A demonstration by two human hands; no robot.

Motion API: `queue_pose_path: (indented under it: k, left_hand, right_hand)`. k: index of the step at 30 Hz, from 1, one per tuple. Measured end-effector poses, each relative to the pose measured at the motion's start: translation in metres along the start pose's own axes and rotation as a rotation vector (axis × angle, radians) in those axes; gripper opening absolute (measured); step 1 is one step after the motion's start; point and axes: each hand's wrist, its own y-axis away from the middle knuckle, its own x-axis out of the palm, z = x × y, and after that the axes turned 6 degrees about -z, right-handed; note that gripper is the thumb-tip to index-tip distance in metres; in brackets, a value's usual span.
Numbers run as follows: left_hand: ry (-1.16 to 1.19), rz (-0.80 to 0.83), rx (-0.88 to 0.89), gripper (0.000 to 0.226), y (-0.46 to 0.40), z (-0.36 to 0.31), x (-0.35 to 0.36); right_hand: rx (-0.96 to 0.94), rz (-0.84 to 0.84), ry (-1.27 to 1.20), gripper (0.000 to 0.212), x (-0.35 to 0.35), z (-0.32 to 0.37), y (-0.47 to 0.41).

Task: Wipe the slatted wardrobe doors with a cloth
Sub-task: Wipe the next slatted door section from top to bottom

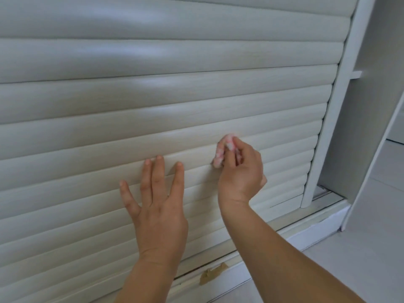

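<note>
The slatted wardrobe door (153, 95) fills most of the view, with cream horizontal slats running down to a bottom rail. My left hand (158, 206) lies flat against the lower slats, fingers straight and spread. Just to its right, my right hand (241, 171) pinches a small bunched pink-and-white cloth (222, 153) and holds it against a slat. Most of the cloth is hidden inside my fingers.
The door's white vertical frame (323, 127) stands at the right, with a sliding track (325, 196) at its foot. Beyond it is an open white wardrobe section (371, 106). A torn brown tape patch (213, 274) sits on the bottom rail. Pale floor (360, 259) lies at lower right.
</note>
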Motion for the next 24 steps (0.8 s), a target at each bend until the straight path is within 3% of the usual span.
queue_pose_path:
  k: [6,7,10,12,14,17,19,21,24]
  left_hand:
    - [0.003,0.008,0.037,0.074,-0.002,-0.022,0.003]
    - [0.000,0.007,0.050,0.074,-0.005,-0.025,0.003]
    - [-0.018,0.017,0.078,0.077,-0.012,-0.029,0.004]
    - [-0.026,0.015,0.071,0.075,-0.017,-0.029,0.004]
    - [-0.029,0.011,0.058,0.072,-0.019,-0.031,0.004]
    - [-0.031,-0.010,0.044,0.067,-0.021,-0.034,0.002]
    - [-0.040,-0.011,0.043,0.069,-0.022,-0.034,0.001]
    - [-0.049,-0.022,0.042,0.074,-0.026,-0.036,0.000]
    - [-0.056,-0.031,0.052,0.081,-0.034,-0.041,-0.002]
  right_hand:
    - [-0.625,0.182,0.290,0.020,-0.010,-0.022,-0.020]
    - [-0.613,0.172,0.336,0.018,-0.016,-0.023,-0.031]
    - [-0.194,0.121,0.282,0.018,-0.018,-0.028,-0.064]
    - [-0.069,0.077,0.275,0.021,-0.013,-0.027,-0.066]
    - [-0.156,0.107,0.305,0.019,-0.010,-0.021,-0.050]
    - [-0.540,0.187,0.257,0.018,-0.010,-0.011,-0.013]
    - [-0.673,0.227,0.234,0.019,-0.008,-0.010,-0.008]
    - [-0.693,0.227,0.234,0.018,-0.010,-0.012,-0.021]
    - [-0.523,0.215,0.270,0.016,-0.016,-0.022,-0.051]
